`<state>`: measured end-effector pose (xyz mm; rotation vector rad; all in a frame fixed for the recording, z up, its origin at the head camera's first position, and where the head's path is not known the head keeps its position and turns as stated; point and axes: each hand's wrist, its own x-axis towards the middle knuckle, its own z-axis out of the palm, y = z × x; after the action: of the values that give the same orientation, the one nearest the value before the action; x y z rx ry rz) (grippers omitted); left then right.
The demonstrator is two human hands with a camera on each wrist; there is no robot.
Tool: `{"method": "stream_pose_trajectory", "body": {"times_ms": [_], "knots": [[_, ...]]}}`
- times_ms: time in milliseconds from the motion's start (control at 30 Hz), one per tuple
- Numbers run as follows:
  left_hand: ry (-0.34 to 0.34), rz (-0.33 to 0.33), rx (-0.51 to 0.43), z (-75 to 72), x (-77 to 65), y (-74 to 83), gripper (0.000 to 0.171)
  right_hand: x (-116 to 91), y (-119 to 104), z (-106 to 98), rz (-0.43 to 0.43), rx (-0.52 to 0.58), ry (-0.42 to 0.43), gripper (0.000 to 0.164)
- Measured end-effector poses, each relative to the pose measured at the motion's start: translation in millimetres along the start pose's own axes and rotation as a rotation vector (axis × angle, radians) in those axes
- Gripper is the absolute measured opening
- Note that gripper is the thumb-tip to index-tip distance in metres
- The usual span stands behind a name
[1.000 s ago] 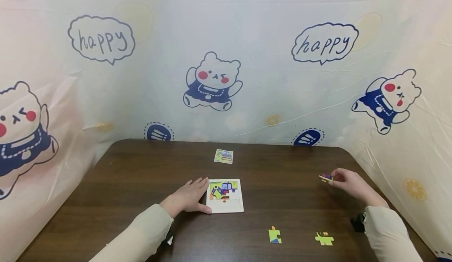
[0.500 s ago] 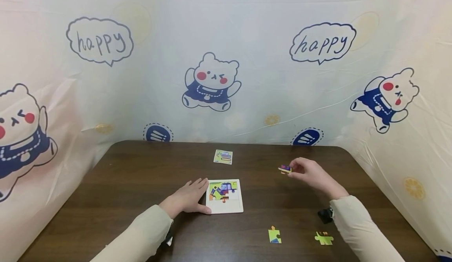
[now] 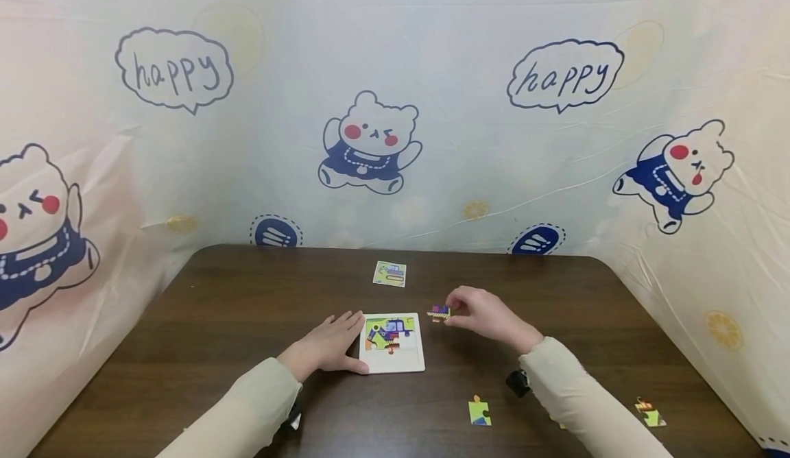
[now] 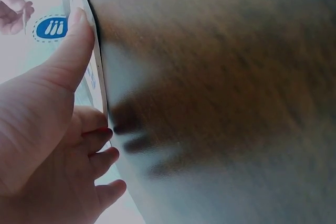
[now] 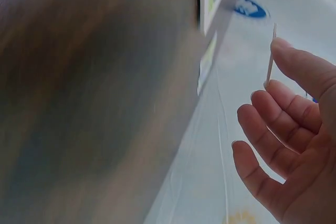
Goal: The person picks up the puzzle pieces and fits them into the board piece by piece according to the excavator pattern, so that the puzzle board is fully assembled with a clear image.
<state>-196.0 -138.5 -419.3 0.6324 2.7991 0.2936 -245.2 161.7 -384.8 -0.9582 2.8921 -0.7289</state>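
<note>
In the head view my left hand (image 3: pixel 327 345) lies at the left side of a white puzzle tray (image 3: pixel 395 363), fingers extended and thumb at its lower left corner. The tray's upper part holds joined pieces (image 3: pixel 390 333) showing a purple vehicle on green; its lower part shows bare white. Just right of the tray, my right hand (image 3: pixel 484 314) pinches a puzzle piece (image 3: pixel 438 313) with purple and striped print, raised over the table. From the right wrist view this piece (image 5: pixel 271 59) appears edge-on between thumb and index finger, the other fingers loosely bent.
Behind the tray lies a small picture card (image 3: pixel 390 274). Toward the front are a loose green-and-blue piece (image 3: pixel 479 413) and, farther right, another green piece (image 3: pixel 649 415). My right sleeve (image 3: pixel 580 403) nearly covers one more piece. A printed curtain (image 3: pixel 463 136) hangs behind the dark table (image 3: pixel 259 286).
My right hand has carried the pinched piece leftward from the table's right side to beside the tray. Its sleeve now covers one loose piece and reveals another. My left hand stays put.
</note>
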Motion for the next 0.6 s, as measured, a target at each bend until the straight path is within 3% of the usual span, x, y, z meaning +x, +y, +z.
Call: {"method": "stream_pose_trajectory", "body": {"times_ms": [333, 600], "knots": [[-0.003, 0.000, 0.003, -3.1, -0.9, 1.2, 0.093, 16.0, -19.4, 34.3, -0.087, -0.093, -0.110, 0.023], [-0.004, 0.002, 0.011, -1.3, 1.0, 0.1, 0.093, 23.2, -23.5, 50.3, -0.074, -0.109, -0.159, 0.024]]}}
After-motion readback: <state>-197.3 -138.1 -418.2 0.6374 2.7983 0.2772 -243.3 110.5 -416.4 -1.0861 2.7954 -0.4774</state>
